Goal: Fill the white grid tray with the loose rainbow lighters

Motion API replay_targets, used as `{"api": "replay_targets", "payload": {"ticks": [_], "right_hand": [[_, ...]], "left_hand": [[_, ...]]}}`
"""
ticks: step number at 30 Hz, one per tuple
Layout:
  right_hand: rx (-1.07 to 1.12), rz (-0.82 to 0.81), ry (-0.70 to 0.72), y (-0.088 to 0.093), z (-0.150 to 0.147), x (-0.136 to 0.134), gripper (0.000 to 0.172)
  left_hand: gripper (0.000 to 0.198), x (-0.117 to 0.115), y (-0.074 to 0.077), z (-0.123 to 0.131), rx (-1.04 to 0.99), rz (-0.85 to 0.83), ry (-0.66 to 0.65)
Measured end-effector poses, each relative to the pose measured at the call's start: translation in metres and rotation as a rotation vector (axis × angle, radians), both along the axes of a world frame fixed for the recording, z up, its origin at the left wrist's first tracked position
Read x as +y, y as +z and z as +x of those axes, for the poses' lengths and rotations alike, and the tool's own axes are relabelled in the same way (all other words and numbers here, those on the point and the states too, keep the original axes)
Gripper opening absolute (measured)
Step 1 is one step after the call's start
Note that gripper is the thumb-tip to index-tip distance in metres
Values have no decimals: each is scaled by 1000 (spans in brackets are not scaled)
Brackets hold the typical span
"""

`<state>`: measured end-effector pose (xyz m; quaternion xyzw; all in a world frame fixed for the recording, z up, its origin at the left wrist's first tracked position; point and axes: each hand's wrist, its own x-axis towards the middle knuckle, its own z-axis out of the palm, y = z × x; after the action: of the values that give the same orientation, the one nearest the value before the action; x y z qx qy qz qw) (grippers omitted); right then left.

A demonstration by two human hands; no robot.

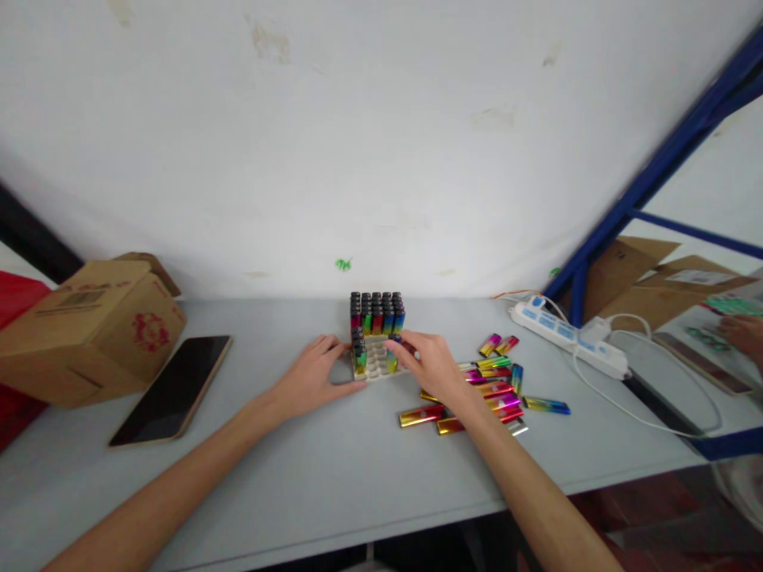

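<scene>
A pale tray (375,357) with rows of small holes sits on the table in front of me. Several lighters (377,311) with black tops and shiny rainbow bodies stand upright in its back rows, and a few more (360,357) line its left side. My left hand (315,369) grips the tray's front left corner, fingers along the side and thumb at the front edge. Between the fingertips of my right hand (432,361) is an upright yellow-green and blue lighter (392,356), over the tray's front right part. Whether its base touches the tray I cannot tell.
Loose lighters (417,415) lie in a pile beneath and beyond my right forearm. Farther right is a white power strip (569,338) with cables. At left are a large dark-screened phone (172,389) and a cardboard box (95,326). Another person's hand (745,334) shows at far right, past a blue frame (656,159).
</scene>
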<state>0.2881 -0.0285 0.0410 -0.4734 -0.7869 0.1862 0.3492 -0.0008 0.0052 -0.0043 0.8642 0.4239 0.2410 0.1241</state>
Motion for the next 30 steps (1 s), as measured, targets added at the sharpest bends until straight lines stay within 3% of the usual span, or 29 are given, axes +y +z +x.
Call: {"api": "replay_targets", "payload": {"ticks": [4,9,15,20,25,27,30], "right_hand": [[92,-96,92,-3,-9,-6,45],[-107,-15,187,-12,-20,-8,33],[-392,203,115,-8,-30,-1,30],[-462,169,201,-1,-28,3,26],[-536,145,110,5,-41,-1,36],[-508,127,83,10,-35,-1,40],[-330,50,118,21,4,-1,34]], "left_hand": [[61,-2,2,1,-19,-8,-15],[58,-2,2,1,-26,0,-18],[57,-1,1,0,3,2,-23],[60,1,1,-1,22,-7,-20],[58,1,1,-2,14,-11,-32],[62,2,1,-2,11,-14,-29],[72,3,1,-2,19,-16,-17]]}}
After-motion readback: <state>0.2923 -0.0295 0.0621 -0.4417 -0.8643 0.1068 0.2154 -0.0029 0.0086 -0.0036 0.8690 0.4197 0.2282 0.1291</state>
